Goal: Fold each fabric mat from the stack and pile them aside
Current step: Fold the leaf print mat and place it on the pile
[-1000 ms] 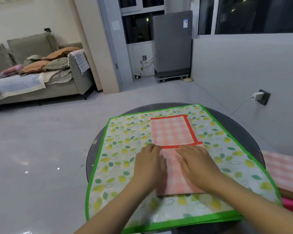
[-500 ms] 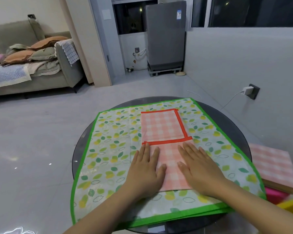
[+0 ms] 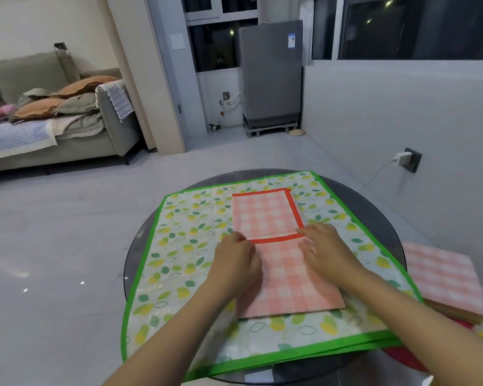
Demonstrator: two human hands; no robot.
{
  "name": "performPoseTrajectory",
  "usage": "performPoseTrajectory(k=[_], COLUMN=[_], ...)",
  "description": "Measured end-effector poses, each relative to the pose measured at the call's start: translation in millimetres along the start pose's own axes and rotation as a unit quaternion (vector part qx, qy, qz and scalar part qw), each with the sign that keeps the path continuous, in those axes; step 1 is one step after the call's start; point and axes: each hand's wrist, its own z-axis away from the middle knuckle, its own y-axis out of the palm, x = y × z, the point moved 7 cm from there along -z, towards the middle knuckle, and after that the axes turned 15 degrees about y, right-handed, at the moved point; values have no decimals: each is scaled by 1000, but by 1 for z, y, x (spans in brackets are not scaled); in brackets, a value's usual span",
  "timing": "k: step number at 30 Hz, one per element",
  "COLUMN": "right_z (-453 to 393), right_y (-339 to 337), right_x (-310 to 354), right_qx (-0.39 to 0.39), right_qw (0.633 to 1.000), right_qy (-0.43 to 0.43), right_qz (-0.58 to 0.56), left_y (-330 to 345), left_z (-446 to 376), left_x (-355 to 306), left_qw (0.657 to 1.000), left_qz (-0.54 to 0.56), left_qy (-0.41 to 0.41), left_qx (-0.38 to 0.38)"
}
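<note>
Head view shows a pink checked mat (image 3: 279, 263) with an orange border, partly folded, its near half doubled over the far half; it lies on a stack of leaf-print mats (image 3: 184, 246) edged in green, on a round glass table (image 3: 374, 199); the left hand (image 3: 236, 263) pinches the orange fold edge at 9 o'clock of the mat, the right hand (image 3: 325, 246) pinches it at 3 o'clock, fingers curled; half a second ago both palms lay flat and spread; a pile of folded mats (image 3: 446, 277) sits at 3 o'clock of the table.
</note>
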Motion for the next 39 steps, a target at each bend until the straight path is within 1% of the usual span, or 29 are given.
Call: performPoseTrajectory(k=[2,3,9,14,17,21,23,28,31,33,36,39], right_z=[-13,-20,-53,-70,-77,-84,-87,-89,-87,-84,-78,-72], right_y=[1,1,7,10,13,15,17,20,22,23,22,18], right_x=[-1,-3,-17,-23,-28,-34,-37,-41,-43,-45,-44,-44], right_qx=[16,15,-23,-17,-13,-5,-8,-7,-8,-9,-6,16], right_qw=[996,994,977,965,955,940,934,921,890,868,855,838], right_qy=[38,57,154,222,256,288,296,292,291,289,278,258], right_qz=[-75,-91,-143,-138,-150,-185,-200,-259,-352,-404,-438,-480], left_y=[-1,-1,3,9,11,15,17,20,20,19,17,17], left_z=[-9,-14,-32,-44,-50,-53,-53,-44,-40,-37,-33,-31], left_x=[6,10,37,56,69,77,80,82,82,81,79,78], left_qw=[996,993,973,960,949,945,939,887,857,845,829,808], left_qz=[74,96,133,146,161,163,189,313,371,395,426,475], left_qy=[-37,-56,-159,-224,-257,-265,-267,-289,-290,-284,-266,-239], left_qx=[-23,-34,-97,-80,-90,-101,-112,-178,-209,-223,-248,-252])
